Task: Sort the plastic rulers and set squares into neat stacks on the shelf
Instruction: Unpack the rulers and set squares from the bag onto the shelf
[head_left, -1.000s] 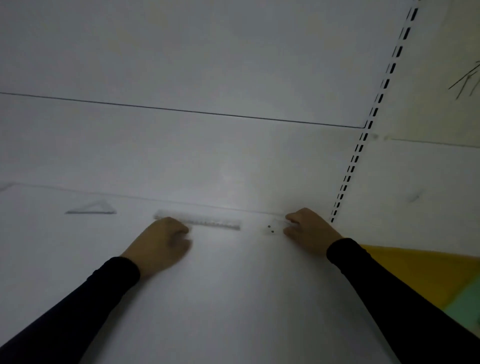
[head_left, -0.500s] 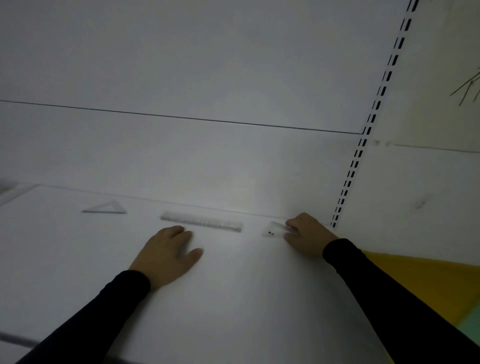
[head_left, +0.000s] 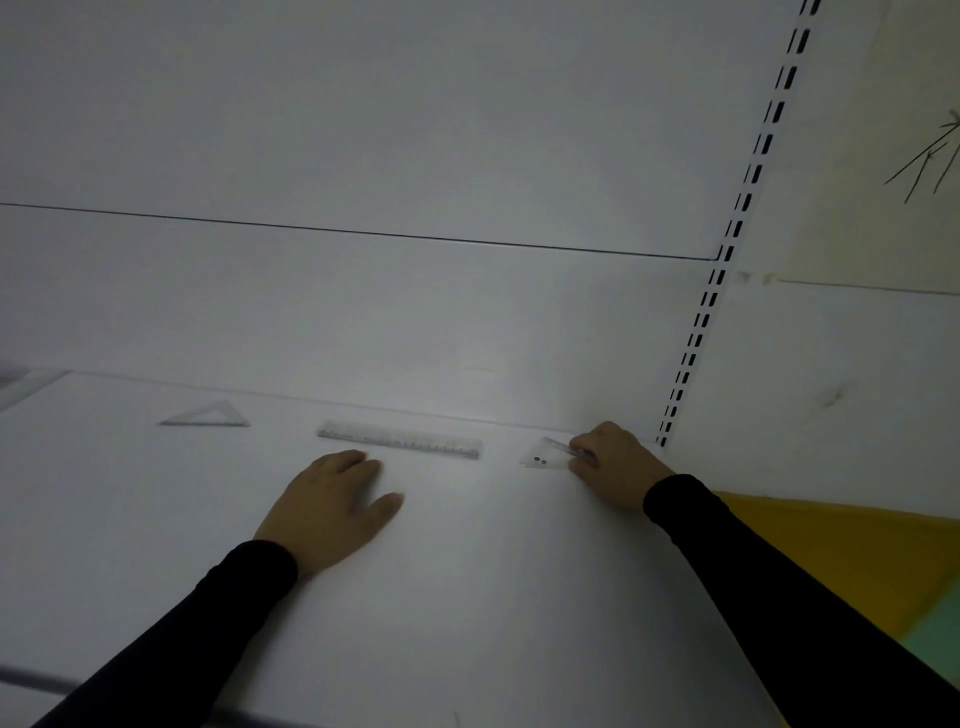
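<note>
The left hand (head_left: 332, 506) lies flat and relaxed on the shelf (head_left: 493, 597), just short of the ruler (head_left: 400, 440). The right hand (head_left: 615, 465) pinches a small set square (head_left: 543, 456); its markings are unreadable.

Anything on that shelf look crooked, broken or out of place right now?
Nothing looks damaged. The set square and ruler lie flat and apart along the back of the shelf. Only the small clear piece sits askew, one end raised in the right hand. The left hand rests flat.
</note>
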